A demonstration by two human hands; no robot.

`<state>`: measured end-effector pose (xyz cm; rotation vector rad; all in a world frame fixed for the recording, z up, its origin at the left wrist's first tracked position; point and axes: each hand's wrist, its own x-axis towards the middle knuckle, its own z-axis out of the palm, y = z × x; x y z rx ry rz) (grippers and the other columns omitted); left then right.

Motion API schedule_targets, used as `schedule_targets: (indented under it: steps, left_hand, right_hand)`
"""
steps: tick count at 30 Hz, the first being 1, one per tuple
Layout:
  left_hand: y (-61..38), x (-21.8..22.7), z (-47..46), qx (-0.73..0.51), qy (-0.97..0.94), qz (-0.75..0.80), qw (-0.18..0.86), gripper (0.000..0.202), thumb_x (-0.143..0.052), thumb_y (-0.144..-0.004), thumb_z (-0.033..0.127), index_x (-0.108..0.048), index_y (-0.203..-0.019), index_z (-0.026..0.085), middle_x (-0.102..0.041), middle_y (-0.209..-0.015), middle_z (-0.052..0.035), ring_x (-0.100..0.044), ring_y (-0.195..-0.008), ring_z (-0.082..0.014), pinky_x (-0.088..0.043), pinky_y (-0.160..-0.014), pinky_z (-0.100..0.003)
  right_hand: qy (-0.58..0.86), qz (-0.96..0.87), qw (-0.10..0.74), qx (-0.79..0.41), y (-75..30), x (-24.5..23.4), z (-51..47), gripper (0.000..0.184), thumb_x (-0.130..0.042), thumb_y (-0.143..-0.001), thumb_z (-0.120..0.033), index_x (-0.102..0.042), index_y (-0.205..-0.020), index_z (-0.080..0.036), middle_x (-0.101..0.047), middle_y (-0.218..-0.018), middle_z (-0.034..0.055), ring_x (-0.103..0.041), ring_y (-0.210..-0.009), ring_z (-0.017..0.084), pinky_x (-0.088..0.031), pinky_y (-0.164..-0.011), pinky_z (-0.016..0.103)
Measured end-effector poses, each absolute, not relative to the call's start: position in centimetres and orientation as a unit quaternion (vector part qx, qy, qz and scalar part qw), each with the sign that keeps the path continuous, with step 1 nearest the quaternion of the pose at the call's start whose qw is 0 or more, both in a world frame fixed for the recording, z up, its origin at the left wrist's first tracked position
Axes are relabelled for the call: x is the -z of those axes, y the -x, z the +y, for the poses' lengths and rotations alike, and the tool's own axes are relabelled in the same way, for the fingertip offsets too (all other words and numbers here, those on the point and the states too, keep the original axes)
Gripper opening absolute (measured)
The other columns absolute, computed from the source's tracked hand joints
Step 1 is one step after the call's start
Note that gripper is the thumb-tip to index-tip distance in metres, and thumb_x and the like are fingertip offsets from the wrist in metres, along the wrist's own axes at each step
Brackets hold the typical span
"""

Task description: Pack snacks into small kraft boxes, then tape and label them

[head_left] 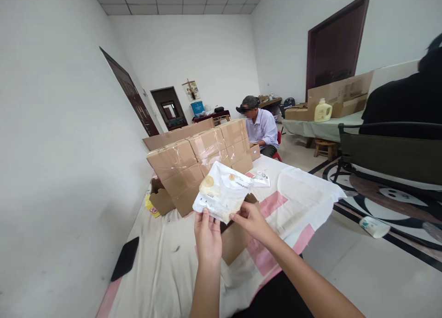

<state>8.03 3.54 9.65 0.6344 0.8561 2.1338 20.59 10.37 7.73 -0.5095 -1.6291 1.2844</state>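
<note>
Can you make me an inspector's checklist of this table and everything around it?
Surface: table under a white and pink cloth.
Job's things: white packet held above a cardboard box.
Clutter: stacked taped boxes, a small packet, a flat black thing by the table's left edge.
Hands: left hand and right hand both pinch the white packet's lower edge.
Cables: nothing seen.
Surroundings: another person sits behind the boxes; a bottle stands on a far table.

white pouch (223,191) | flat, tilted (yellow print) | held above open carton (235,239)
</note>
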Motion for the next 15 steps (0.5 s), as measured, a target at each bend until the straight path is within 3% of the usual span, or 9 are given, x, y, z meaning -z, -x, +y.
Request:
schedule_targets:
  steps: [10, 13, 15]
  left_hand:
    - [-8.2, -8.5, 1.6, -0.825, -0.277, 0.351, 0.346, 0.055, -0.075, -0.085, 0.039, -0.053, -0.134, 0.029, -0.051, -0.151, -0.0110, -0.056, -0.134, -0.0264, -0.048, -0.114, -0.042]
    - [-8.9, -6.9, 0.0, -0.827, -0.291, 0.399, 0.268, 0.058, -0.070, -0.088, 0.043, -0.045, -0.139, 0.034, -0.045, -0.155, -0.0099, -0.055, -0.135, -0.0257, -0.048, -0.113, -0.042]
    - [-9.6, -5.8, -1.0, -0.814, -0.318, 0.443, 0.202, 0.055, -0.068, -0.090, 0.043, -0.044, -0.139, 0.036, -0.042, -0.156, -0.0090, -0.052, -0.137, -0.0235, -0.047, -0.113, -0.039]
  right_hand:
    - [0.219, -0.749, 0.455, -0.429, -22.4, -10.0, 12.6, 0.024, -0.067, -0.085, -0.041, -0.071, -0.086, -0.018, -0.073, -0.082, 0.0076, -0.066, -0.079, 0.025, -0.052, -0.072, 0.036]
    - [0.211, -0.812, 0.400, -0.369, -24.3, -12.9, 14.1, 0.019, -0.063, -0.087, -0.034, -0.070, -0.086, -0.017, -0.073, -0.086, 0.0086, -0.065, -0.077, 0.024, -0.050, -0.071, 0.034]
    - [0.233, -0.871, 0.327, -0.283, -25.5, -14.9, 15.3, 0.013, -0.062, -0.086, -0.028, -0.066, -0.079, -0.017, -0.070, -0.077, 0.0070, -0.061, -0.069, 0.020, -0.044, -0.064, 0.030]
